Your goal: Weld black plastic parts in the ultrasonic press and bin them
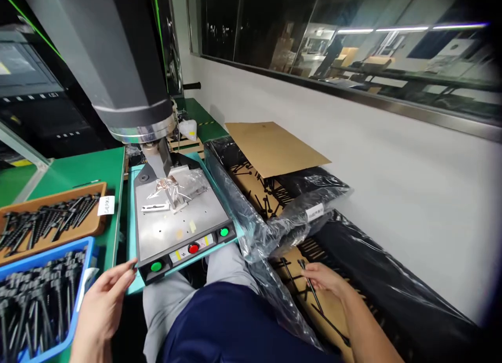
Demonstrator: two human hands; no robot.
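My right hand [323, 278] pinches a thin black rod with a thicker head [309, 283] over brown cardboard [331, 321] in a plastic-lined box at the right. Similar rods lie beside and below it on the cardboard. At the left, my left hand [112, 287] has its thumb and fingers pressed together at the front left corner of the press base [188, 237]. Something small and dark shows at those fingertips, too small to name. On the metal plate, a fixture [178, 200] with a crumpled clear film sits under the press head [159, 159].
Two green buttons [156, 267] and a red button [193, 248] face me. Left of the press stand a blue bin [91, 253] and an orange tray [102, 190] of black headed rods. A cardboard sheet [274, 148] covers part of another plastic-lined box by the wall.
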